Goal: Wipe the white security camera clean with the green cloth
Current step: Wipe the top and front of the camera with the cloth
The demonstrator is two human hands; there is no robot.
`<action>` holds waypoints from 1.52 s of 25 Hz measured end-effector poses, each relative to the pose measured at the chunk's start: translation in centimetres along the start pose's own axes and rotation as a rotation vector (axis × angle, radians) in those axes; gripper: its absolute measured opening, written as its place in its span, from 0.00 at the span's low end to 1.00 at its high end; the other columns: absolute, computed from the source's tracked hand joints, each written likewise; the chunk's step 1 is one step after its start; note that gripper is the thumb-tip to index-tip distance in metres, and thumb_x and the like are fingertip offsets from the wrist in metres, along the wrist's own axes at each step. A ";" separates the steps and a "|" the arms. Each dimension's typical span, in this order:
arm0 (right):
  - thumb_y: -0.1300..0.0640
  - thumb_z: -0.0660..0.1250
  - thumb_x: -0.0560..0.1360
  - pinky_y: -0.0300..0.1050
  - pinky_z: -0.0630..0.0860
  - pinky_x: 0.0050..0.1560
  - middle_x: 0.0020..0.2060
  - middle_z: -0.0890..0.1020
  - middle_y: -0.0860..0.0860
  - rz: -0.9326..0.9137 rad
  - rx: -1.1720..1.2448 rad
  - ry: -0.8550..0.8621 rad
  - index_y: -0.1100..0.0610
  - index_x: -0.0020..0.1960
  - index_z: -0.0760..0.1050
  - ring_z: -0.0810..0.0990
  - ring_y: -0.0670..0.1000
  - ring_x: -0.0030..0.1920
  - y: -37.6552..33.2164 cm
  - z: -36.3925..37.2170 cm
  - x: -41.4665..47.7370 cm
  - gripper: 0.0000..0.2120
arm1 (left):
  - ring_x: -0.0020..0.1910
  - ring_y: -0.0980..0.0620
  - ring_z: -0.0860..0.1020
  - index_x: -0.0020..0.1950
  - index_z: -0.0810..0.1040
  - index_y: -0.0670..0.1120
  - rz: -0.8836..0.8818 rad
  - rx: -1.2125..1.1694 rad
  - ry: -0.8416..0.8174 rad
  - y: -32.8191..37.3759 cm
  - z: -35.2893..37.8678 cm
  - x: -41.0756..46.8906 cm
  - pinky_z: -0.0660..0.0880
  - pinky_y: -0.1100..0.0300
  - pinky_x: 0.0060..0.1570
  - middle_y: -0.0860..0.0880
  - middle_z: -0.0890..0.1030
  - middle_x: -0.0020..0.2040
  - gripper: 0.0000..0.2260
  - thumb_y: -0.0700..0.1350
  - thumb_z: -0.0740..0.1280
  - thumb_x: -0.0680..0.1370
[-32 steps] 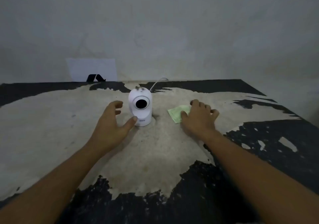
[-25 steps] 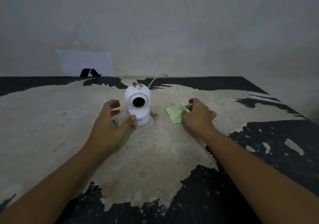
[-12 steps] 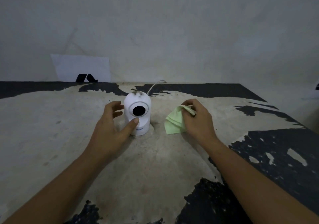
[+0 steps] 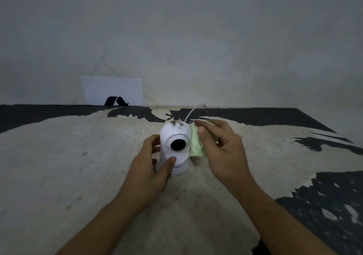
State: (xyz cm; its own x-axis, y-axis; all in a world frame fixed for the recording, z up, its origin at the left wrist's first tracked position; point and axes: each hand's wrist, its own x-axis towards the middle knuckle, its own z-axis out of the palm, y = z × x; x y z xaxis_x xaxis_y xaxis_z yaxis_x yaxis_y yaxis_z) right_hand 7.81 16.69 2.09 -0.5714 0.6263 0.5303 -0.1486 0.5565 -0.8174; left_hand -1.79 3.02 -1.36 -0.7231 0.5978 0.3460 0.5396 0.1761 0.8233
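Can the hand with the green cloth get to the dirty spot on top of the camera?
Probably yes. The right hand holds the green cloth beside the camera, and nothing covers the dirty spot.

Green cloth (image 4: 195, 145) — largely hidden behind the right hand (image 4: 222, 152) and the security camera (image 4: 175, 146). Lettering on the camera's base too small to read. White cable (image 4: 193, 111) possibly runs off the table's (image 4: 59, 166) far edge — end unseen.
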 end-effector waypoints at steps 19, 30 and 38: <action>0.60 0.67 0.75 0.38 0.76 0.59 0.53 0.83 0.57 -0.547 -0.333 0.088 0.65 0.59 0.77 0.80 0.50 0.56 2.4 1.7 -1.1 0.15 | 0.48 0.73 0.67 0.61 0.57 0.63 0.041 -0.025 -0.017 -0.8 0.2 0.6 0.65 0.75 0.45 0.72 0.65 0.53 0.25 0.54 0.67 0.71; 0.54 0.53 0.82 0.46 0.77 0.59 0.54 0.82 0.62 -0.656 -0.479 0.050 0.66 0.59 0.77 0.79 0.57 0.56 2.4 1.9 -0.8 0.20 | 0.49 0.66 0.71 0.62 0.58 0.62 0.010 -0.037 -0.011 -0.8 0.2 0.7 0.67 0.70 0.51 0.71 0.65 0.52 0.26 0.56 0.67 0.69; 0.57 0.56 0.80 0.47 0.77 0.59 0.56 0.81 0.60 -0.522 -0.438 0.067 0.63 0.62 0.76 0.78 0.55 0.58 2.9 1.9 -0.8 0.17 | 0.47 0.75 0.67 0.60 0.57 0.64 0.019 -0.030 -0.021 -0.5 0.0 0.6 0.66 0.76 0.43 0.75 0.64 0.50 0.26 0.61 0.63 0.65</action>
State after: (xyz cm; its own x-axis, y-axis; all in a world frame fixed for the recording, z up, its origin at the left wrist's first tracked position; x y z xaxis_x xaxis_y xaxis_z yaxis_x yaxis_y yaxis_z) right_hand 6.30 16.81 -1.13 -0.4606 0.2401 0.8545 -0.0432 0.9555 -0.2918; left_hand -2.52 3.32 -1.59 -0.7034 0.6171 0.3527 0.5398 0.1411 0.8299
